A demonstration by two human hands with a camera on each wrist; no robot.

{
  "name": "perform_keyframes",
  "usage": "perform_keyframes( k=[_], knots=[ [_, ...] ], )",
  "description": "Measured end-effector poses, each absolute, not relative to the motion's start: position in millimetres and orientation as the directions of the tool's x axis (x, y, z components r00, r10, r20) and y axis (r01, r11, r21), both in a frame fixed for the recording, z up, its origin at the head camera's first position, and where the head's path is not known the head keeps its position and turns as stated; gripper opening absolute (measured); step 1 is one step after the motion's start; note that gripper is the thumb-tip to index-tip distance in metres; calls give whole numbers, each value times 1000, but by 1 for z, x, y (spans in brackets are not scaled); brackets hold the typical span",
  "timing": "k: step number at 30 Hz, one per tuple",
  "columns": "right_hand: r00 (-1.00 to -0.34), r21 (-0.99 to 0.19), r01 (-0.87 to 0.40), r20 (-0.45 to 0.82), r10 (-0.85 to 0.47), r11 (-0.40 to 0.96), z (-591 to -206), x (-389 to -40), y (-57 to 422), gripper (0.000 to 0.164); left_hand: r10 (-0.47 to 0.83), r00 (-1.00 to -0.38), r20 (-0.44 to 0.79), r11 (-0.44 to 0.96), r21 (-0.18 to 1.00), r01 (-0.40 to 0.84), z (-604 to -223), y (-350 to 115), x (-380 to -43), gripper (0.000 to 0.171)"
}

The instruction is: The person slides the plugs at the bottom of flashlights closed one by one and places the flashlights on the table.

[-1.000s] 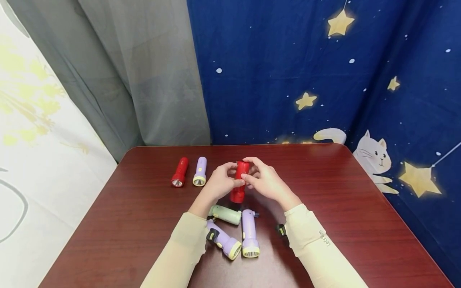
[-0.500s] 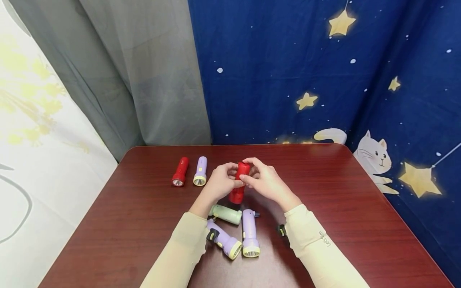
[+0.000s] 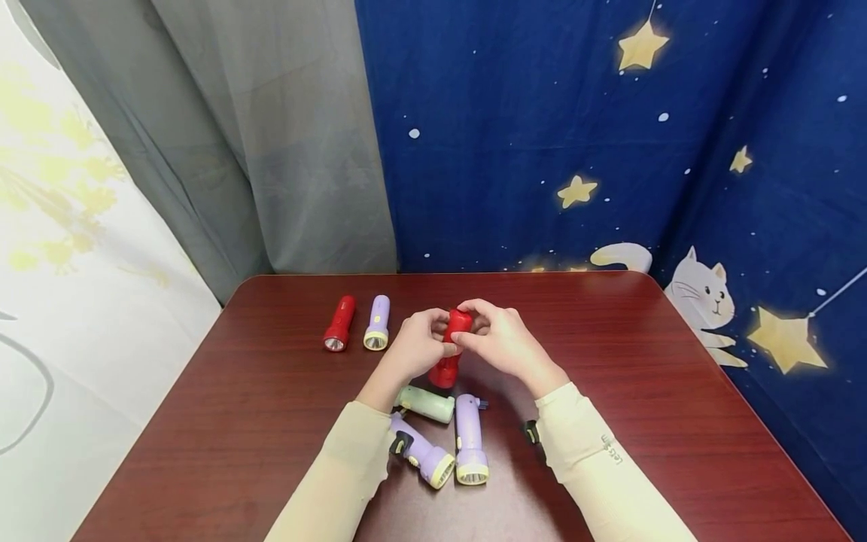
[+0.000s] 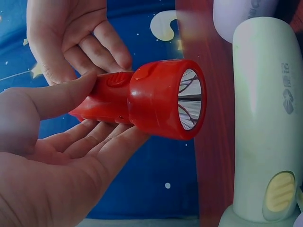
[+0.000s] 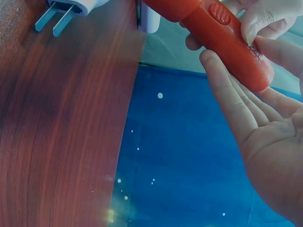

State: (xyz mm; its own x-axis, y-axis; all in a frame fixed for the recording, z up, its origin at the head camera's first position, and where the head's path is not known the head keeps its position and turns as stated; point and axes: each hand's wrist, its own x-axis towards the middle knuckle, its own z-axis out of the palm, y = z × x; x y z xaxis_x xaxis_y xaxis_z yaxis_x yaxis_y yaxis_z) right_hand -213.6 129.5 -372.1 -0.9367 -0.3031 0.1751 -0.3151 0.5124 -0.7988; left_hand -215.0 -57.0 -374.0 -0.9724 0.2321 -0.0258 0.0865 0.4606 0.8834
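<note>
A red flashlight (image 4: 156, 99) is held between both hands above the middle of the table. In the left wrist view its clear lens faces right, away from the palms. My left hand (image 3: 418, 348) grips the body, thumb on top near the switch and fingers beneath. At the tail end my right hand (image 3: 504, 342) holds it between thumb and fingers, as the right wrist view also shows on the red body (image 5: 227, 42). Just below the hands lie a pale green flashlight (image 3: 427, 404) and two purple flashlights, one angled (image 3: 428, 457) and one nearly straight (image 3: 470, 440).
Farther back on the left of the brown table (image 3: 271, 391) lie another red flashlight (image 3: 340, 324) and a purple flashlight (image 3: 376, 324). The straight purple one has a two-prong plug (image 5: 59, 19) folded out. Curtains (image 3: 515, 135) hang behind the table's far edge.
The red flashlight has tilted and shifted slightly down toward the near side, its tail end lower in view. Both hands keep hold of it. The other flashlights stay in place.
</note>
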Motion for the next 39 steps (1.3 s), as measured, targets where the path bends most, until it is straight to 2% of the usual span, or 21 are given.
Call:
perform_keyframes(
  k=[12, 26, 39],
  knots=[
    [-924, -753, -368, 231, -304, 546, -370, -211, 129, 43, 230, -973, -20, 452, 887, 89, -370, -55, -212, 50],
    [-928, -725, -364, 232, -290, 585, -366, -206, 129, 43, 243, -969, -40, 483, 871, 85, -370, -53, -211, 50],
    [-928, -716, -367, 237, -288, 594, -365, -206, 130, 40, 265, -962, -65, 449, 891, 63, -372, -53, -210, 51]
  ],
)
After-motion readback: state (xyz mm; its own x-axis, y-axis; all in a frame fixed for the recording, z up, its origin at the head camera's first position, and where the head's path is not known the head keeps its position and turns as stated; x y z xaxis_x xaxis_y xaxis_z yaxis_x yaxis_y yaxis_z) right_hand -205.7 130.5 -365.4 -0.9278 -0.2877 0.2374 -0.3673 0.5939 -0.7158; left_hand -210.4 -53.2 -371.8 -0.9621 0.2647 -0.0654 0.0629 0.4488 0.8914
